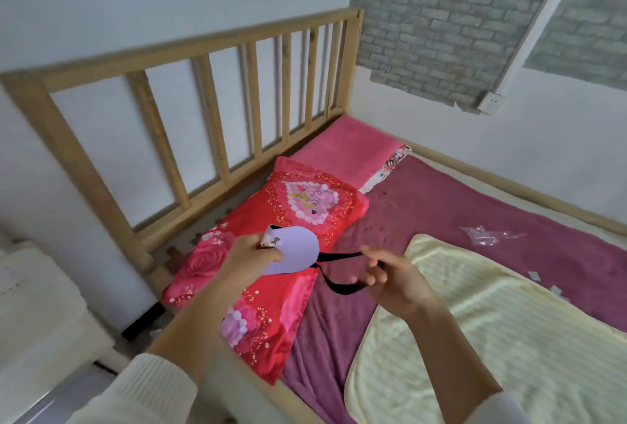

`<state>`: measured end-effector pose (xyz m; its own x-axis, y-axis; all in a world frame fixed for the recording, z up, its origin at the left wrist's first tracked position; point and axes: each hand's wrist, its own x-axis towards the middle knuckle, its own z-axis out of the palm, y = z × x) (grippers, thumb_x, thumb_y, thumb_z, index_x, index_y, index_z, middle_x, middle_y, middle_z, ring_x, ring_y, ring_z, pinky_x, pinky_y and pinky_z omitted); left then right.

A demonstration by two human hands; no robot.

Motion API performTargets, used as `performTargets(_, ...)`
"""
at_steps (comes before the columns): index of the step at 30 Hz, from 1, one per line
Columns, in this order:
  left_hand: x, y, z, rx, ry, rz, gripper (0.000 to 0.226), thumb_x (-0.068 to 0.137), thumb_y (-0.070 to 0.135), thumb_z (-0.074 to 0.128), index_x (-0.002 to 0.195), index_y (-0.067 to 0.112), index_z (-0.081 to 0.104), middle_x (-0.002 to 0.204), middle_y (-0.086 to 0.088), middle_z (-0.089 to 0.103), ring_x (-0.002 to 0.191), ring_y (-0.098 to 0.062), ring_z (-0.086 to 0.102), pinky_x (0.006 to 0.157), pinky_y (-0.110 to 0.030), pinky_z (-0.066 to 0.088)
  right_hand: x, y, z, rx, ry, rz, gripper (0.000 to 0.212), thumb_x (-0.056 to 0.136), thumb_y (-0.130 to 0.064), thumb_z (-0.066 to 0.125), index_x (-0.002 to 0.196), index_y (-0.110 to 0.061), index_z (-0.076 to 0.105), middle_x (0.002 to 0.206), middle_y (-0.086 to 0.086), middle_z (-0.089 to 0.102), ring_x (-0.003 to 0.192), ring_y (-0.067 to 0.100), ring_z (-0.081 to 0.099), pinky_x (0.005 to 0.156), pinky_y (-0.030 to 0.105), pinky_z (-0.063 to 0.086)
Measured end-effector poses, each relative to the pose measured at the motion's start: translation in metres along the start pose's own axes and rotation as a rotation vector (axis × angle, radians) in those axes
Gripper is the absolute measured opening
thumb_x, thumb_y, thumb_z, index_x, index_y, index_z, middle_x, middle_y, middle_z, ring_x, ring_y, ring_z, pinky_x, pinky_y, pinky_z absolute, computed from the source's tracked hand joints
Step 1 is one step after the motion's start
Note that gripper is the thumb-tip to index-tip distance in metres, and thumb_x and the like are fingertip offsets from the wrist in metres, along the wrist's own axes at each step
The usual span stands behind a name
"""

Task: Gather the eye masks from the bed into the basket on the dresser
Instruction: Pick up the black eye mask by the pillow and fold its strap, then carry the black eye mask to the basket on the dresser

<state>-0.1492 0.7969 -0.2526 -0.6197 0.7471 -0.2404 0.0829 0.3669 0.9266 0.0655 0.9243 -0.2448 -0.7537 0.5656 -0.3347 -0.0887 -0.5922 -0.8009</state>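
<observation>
Lavender eye mask (298, 249), rounded, smooth-faced, small pink-and-white printed patch at its upper left edge. Held in air above red floral pillow (271, 240), at head of bed (441, 220). Left hand (251, 259) closed on mask's left end. Black elastic strap (339, 271) loops from mask to right hand (390, 283); fingers curled, strap hooked over them.

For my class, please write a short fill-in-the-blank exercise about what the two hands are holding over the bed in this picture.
1. The left hand grips a lilac eye mask above the ______ floral pillow.
2. The right hand holds the mask's ______ strap.
3. The headboard is made of ______.
4. The blanket under the right forearm is pale ______.

Missing words: red; black; wood; yellow
</observation>
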Motion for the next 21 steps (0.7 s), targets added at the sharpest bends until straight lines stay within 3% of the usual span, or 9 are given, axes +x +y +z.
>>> performTargets(2,-0.019,-0.010,-0.012,0.036,0.004,0.023,0.036,0.073,0.002,0.067,0.048,0.008,0.042,0.039,0.013,0.026,0.045,-0.007,0.026,0.050,-0.024,0.022,-0.005,0.006,0.014,0.484,-0.092,-0.146,0.012,0.074,-0.015,0.063,0.080,-0.007,0.071,0.068,0.005,0.068,0.068,0.020,0.068,0.079,0.030,0.055)
performTargets(3,-0.028,-0.014,-0.018,0.058,-0.002,0.038,0.030,0.073,0.001,0.065,0.051,0.008,0.045,0.037,0.013,0.026,0.041,-0.005,0.025,0.046,-0.020,0.024,-0.003,0.008,0.022,0.645,-0.086,-0.185,0.028,0.074,-0.012,0.059,0.098,-0.003,0.070,0.090,0.009,0.075,0.089,0.022,0.071,0.091,0.031,0.052)
performTargets(5,-0.044,-0.021,-0.031,0.100,-0.001,0.092,0.030,0.074,-0.003,0.060,0.055,0.009,0.040,0.043,0.014,0.031,0.042,-0.004,0.026,0.045,-0.015,0.025,0.007,0.017,0.038,0.588,0.043,-0.248,0.041,0.078,-0.002,0.044,0.115,0.004,0.061,0.104,0.009,0.075,0.103,0.022,0.067,0.096,0.031,0.048)
performTargets(7,-0.058,-0.025,-0.045,0.102,0.029,0.120,0.021,0.072,-0.001,0.058,0.061,0.011,0.046,0.057,0.000,0.037,0.054,-0.012,0.029,0.052,-0.023,0.026,0.011,0.029,0.059,-0.079,0.253,-0.387,0.034,0.084,0.008,0.034,0.102,0.008,0.063,0.077,0.001,0.072,0.074,0.013,0.061,0.072,0.021,0.049)
performTargets(9,-0.071,-0.029,-0.062,0.071,0.075,0.130,0.004,0.065,0.009,0.057,0.067,0.007,0.055,0.064,-0.007,0.043,0.061,-0.015,0.033,0.057,-0.030,0.030,0.014,0.041,0.075,-0.913,0.294,-0.575,0.038,0.082,0.014,0.033,0.083,-0.005,0.066,0.069,0.006,0.064,0.048,0.010,0.043,0.047,0.016,0.033)
performTargets(13,-0.099,-0.048,-0.108,-0.136,0.166,0.065,0.018,0.061,0.016,0.061,0.075,0.014,0.071,0.063,0.004,0.067,0.060,-0.011,0.059,0.060,-0.022,0.047,0.016,0.066,0.113,-1.622,-0.061,-0.432,0.021,0.082,-0.006,0.060,0.089,-0.021,0.072,0.097,0.003,0.076,0.060,0.020,0.064,0.055,0.029,0.048)
performTargets(16,-0.120,-0.063,-0.141,-0.276,0.215,0.054,0.018,0.061,0.011,0.064,0.076,0.017,0.073,0.074,-0.009,0.071,0.075,-0.024,0.066,0.074,-0.035,0.051,0.010,0.103,0.152,-1.390,-0.276,-0.322,0.010,0.074,-0.023,0.078,0.081,-0.016,0.075,0.063,-0.009,0.072,0.052,0.000,0.059,0.056,0.022,0.046)
performTargets(19,-0.138,-0.079,-0.173,-0.404,0.239,0.040,0.023,0.063,-0.002,0.059,0.075,0.011,0.075,0.084,-0.020,0.071,0.085,-0.036,0.067,0.076,-0.042,0.054,-0.003,0.142,0.196,-0.758,-0.266,-0.152,0.018,0.074,-0.006,0.077,0.091,0.002,0.074,0.090,0.023,0.075,0.074,0.014,0.058,0.071,0.036,0.050)
performTargets(21,-0.149,-0.087,-0.192,-0.459,0.185,0.065,0.026,0.065,-0.006,0.057,0.073,0.010,0.076,0.080,-0.017,0.074,0.081,-0.033,0.070,0.066,-0.031,0.056,-0.012,0.166,0.223,-0.549,-0.292,-0.151,0.017,0.077,-0.006,0.074,0.094,-0.004,0.076,0.094,0.020,0.076,0.079,0.017,0.063,0.077,0.033,0.054)
